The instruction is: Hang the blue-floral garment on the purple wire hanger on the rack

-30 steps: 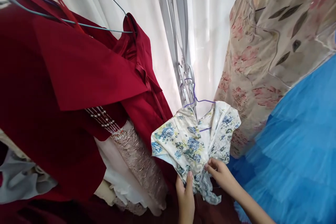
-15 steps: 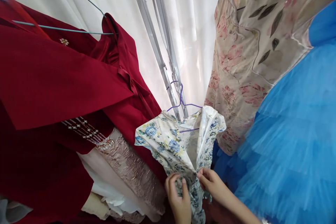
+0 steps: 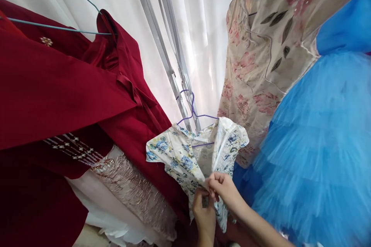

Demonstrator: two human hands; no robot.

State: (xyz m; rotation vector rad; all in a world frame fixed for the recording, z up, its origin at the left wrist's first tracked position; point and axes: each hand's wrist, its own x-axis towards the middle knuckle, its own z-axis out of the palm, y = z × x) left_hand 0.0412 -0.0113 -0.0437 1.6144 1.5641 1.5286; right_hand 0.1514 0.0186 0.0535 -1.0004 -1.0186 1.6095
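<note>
A small white dress with blue flowers point(image 3: 185, 161) hangs from a purple wire hanger point(image 3: 192, 110), its opening parted in a V. A white zipper point(image 3: 222, 150) edges the right side of the opening. At the bottom of the V my right hand point(image 3: 223, 188) is closed in a pinch at the zipper, its slider hidden by the fingers. Just below, my left hand point(image 3: 203, 212) is closed on the dress fabric with thumb and fingers. The two hands nearly touch, and they cover part of the front.
Dark red garments point(image 3: 58, 85) hang close on the left, above a pinkish embroidered garment point(image 3: 136, 185). A beige floral dress point(image 3: 246, 65) and a layered blue tulle dress point(image 3: 313, 131) hang on the right. Metal poles point(image 3: 162, 46) stand before a white curtain point(image 3: 203, 19).
My left hand has closed on the fabric and come nearer my right hand. The right hand is slightly higher and further left in view. The whole scene has shifted left.
</note>
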